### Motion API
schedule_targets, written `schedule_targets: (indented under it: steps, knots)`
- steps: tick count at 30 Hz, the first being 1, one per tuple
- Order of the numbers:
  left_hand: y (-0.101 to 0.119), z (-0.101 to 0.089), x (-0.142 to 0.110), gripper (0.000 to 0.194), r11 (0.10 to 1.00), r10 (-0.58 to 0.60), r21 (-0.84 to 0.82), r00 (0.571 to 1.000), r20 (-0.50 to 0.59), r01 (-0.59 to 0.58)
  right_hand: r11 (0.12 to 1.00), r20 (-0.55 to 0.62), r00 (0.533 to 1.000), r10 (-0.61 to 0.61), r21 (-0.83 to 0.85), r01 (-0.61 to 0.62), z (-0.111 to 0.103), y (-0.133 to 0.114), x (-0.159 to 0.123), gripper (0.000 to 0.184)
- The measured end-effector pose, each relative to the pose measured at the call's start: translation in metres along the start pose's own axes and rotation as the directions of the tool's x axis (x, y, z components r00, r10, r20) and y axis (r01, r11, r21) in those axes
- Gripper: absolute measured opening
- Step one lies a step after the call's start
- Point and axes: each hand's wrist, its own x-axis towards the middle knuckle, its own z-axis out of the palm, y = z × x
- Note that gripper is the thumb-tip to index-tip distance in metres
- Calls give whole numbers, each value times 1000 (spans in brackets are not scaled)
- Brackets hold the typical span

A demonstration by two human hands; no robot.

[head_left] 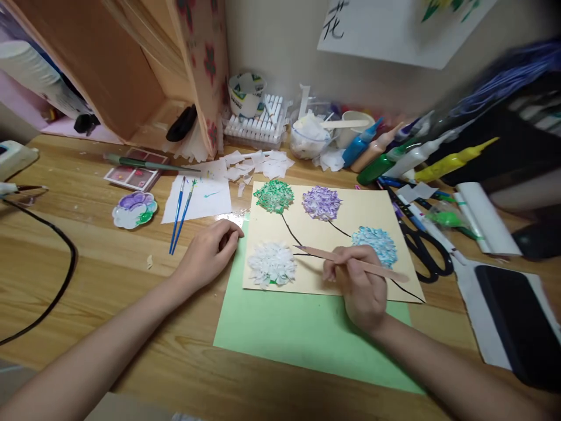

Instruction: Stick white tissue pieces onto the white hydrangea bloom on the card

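Edging the cream card [324, 280] lie black scissors [443, 257]; right hand [366, 286] pinches a wooden stick [383, 271], long axis sideways, pointed tip leftward; left hand [208, 251] curls loosely.

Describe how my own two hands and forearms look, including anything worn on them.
Your left hand and right hand wear no gloves, and no ring, watch or bracelet shows. Both slim forearms are bare, with no sleeve in view. The fingernails are too small to describe.

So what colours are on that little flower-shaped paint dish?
The paint dish is white, with purple and green paint, seen in the head view.
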Motion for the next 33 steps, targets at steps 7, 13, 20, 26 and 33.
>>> schedule_targets:
  steps: [7,13,20,26,33]
  knots:
    - [3,-2,0,20,998,44,-33,968,-248,-54,969,77,972,223,93,-229,-1,4,12,22]
    - [10,-7,46,19,944,130,329,914,-385,4,974,131,979,159,143,-177,6,2,10,26]
    - [10,-10,98,18,949,24,294,909,-416,110,978,145,981,128,144,-149,7,4,10,26]
    - [0,-9,100,17,985,-51,124,894,-445,118,972,149,979,139,169,-164,6,5,11,26]
    - [-10,-22,92,32,969,-110,-244,951,-288,38,949,178,960,217,192,-250,4,11,17,29]
